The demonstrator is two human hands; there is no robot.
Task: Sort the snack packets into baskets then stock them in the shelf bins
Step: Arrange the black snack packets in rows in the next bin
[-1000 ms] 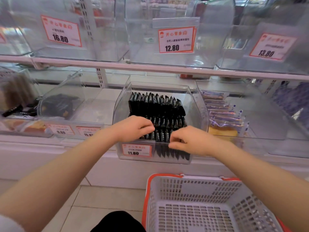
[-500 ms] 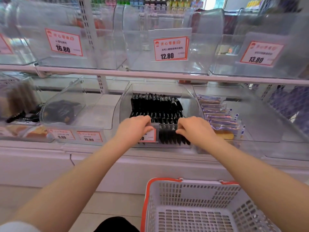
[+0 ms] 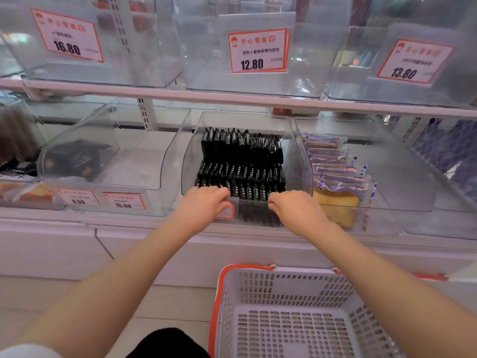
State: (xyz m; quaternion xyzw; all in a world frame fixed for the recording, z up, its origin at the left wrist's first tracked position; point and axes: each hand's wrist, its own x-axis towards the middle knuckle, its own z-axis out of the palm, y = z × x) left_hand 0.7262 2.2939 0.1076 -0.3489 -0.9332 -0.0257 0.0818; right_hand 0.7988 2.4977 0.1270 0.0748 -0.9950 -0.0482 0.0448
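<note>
Black packets (image 3: 241,166) in clear bin (image 3: 300,161)

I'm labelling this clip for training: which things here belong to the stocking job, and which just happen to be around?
Job:
- black snack packets
- clear plastic shelf bin holding them
- left hand and right hand, fingers curled over its front edge
- white plastic basket with orange rim

Around:
- purple-wrapped cake packets
- 12.80 price card
- dark packets in left bin
</note>
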